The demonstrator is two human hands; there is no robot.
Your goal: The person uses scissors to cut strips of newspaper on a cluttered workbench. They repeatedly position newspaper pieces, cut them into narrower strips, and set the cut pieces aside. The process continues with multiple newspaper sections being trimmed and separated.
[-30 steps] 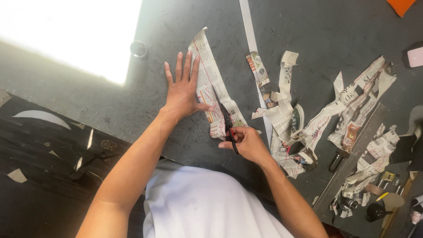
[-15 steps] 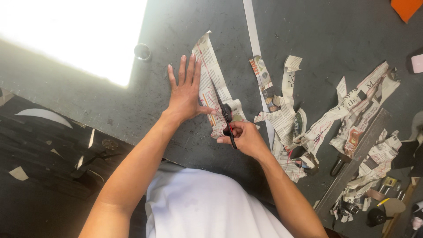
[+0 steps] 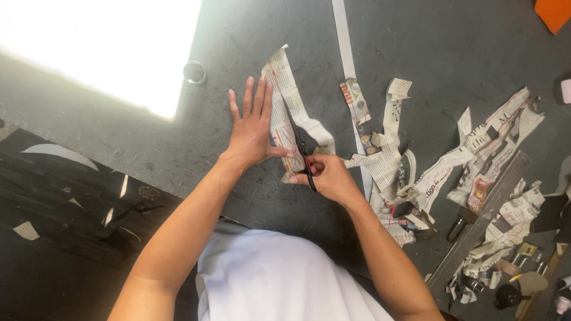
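Observation:
A folded strip of newspaper [image 3: 285, 95] lies on the dark grey floor [image 3: 452, 53]. My left hand [image 3: 253, 128] lies flat with fingers spread, pressing the paper's left edge down. My right hand [image 3: 330, 177] grips dark scissors [image 3: 303, 156] whose blades run up into the paper along its length. To the right of the blades, a cut strip [image 3: 315, 129] curls away.
Several cut newspaper strips [image 3: 476, 160] lie scattered to the right, with a long white strip [image 3: 345, 41] running up the floor. A small round ring [image 3: 194, 72] sits near a bright patch of light. Small tools and clutter [image 3: 523, 279] lie at the lower right, an orange piece [image 3: 554, 12] at the top right.
The scissors have advanced further up the newspaper and the cut strip has peeled away more to the right. My left hand keeps pressing the paper.

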